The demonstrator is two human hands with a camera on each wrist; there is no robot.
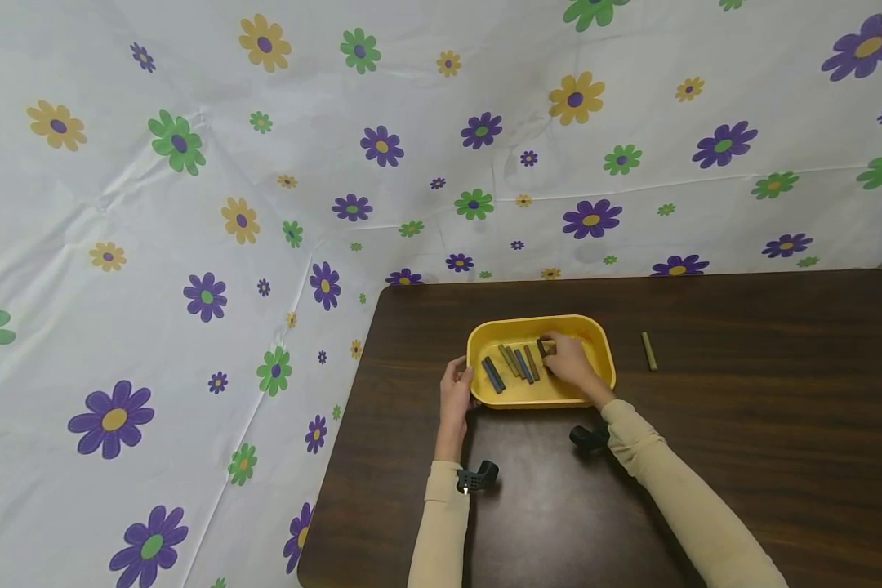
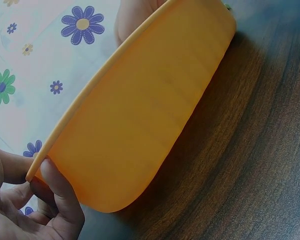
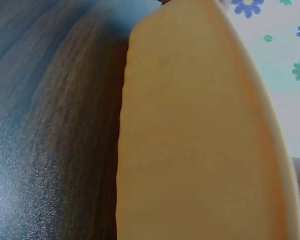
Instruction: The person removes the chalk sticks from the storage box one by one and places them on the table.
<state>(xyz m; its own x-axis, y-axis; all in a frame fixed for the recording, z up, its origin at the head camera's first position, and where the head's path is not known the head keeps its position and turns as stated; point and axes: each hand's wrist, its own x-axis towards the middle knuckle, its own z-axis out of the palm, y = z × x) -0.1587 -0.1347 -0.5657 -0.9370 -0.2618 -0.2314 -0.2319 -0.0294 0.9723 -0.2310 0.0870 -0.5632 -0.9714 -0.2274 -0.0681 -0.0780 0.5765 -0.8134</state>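
A yellow plastic tray (image 1: 529, 404) sits on the table, its outer side filling both wrist views. My left hand (image 1: 455, 396) grips its left end; in the left wrist view, thumb and fingers pinch the rim. Inside lie several short chalk-like sticks in a slanted row: dark blue sticks (image 1: 493, 376), olive-green sticks (image 1: 512, 361), a blue one (image 1: 524, 366) and a brown one (image 1: 532, 363). My right hand (image 1: 569, 362) reaches over the near rim and pinches a dark stick (image 1: 540, 348) at the row's right end. The tray wall hides its fingertips in the right wrist view.
Right of the tray, an olive-green stick (image 1: 649, 351) lies on the dark wooden table (image 1: 764, 408). A white flower-printed sheet (image 1: 412, 90) hangs behind the table and along its left side. Each wrist wears a black camera mount (image 1: 478, 476).
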